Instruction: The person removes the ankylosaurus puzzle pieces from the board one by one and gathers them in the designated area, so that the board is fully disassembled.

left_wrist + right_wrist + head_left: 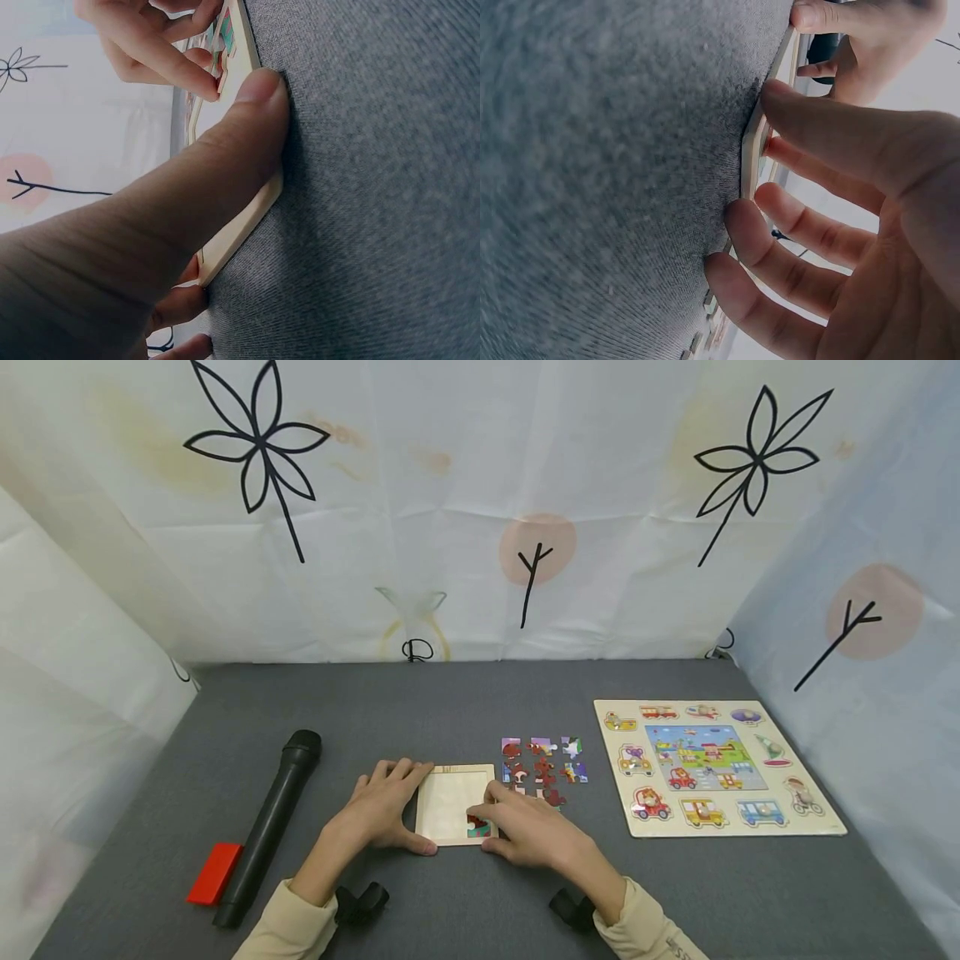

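A small square wooden puzzle tray (448, 802) lies on the grey table. My left hand (381, 808) holds its left side, thumb at the front edge and fingers spread toward the back corner. At the front right corner inside the tray sits a red-and-green jigsaw section (478, 829). My right hand (531, 831) bends round that corner: its thumb (780, 94) is on the front edge, and its index finger reaches over the rim to the jigsaw section. In the right wrist view the other fingers curl along the tray's right side. Part of the section is hidden under the index finger.
Several loose jigsaw pieces (543, 767) lie in rows behind my right hand. A large wooden vehicle puzzle board (630, 793) is at the right. On the left, a black microphone (270, 827) lies beside a red block (214, 873). A white patterned cloth (450, 510) hangs behind.
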Demonstrator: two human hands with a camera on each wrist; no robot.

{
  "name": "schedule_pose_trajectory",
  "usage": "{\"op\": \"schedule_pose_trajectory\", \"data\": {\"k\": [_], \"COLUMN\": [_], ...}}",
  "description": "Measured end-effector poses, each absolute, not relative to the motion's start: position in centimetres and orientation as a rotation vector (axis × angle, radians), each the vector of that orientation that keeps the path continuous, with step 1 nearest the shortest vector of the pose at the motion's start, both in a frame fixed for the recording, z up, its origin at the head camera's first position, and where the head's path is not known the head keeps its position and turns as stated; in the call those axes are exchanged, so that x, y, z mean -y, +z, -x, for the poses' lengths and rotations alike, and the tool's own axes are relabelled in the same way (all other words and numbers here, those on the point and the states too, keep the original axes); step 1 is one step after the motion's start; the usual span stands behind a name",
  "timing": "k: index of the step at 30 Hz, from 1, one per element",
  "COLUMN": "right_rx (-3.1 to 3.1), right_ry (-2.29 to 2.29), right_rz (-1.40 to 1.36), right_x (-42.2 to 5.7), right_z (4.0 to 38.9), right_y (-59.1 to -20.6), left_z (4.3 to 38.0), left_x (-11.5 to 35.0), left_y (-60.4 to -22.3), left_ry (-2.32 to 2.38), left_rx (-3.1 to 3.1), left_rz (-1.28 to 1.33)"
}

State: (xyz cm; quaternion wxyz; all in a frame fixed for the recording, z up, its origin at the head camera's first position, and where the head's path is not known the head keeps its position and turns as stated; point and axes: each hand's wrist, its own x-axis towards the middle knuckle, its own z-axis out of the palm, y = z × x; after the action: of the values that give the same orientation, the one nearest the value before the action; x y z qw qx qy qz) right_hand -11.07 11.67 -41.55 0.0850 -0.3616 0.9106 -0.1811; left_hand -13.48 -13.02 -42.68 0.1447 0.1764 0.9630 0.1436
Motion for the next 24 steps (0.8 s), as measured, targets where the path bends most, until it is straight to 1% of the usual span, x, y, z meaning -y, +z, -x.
{"op": "schedule_pose_trajectory", "data": {"k": [24], "right_rx": [-2.677], "right_ry": [-0.664], "right_rz": [1.017], "right_x": [-11.61], "right_z": [11.53], "right_y": [-41.99], "left_z": [13.31], "left_x": [13.02], "left_y": [-42.31], "left_ry": [0.404], "left_rx": [-2.781], "left_rz": [-0.522]}}
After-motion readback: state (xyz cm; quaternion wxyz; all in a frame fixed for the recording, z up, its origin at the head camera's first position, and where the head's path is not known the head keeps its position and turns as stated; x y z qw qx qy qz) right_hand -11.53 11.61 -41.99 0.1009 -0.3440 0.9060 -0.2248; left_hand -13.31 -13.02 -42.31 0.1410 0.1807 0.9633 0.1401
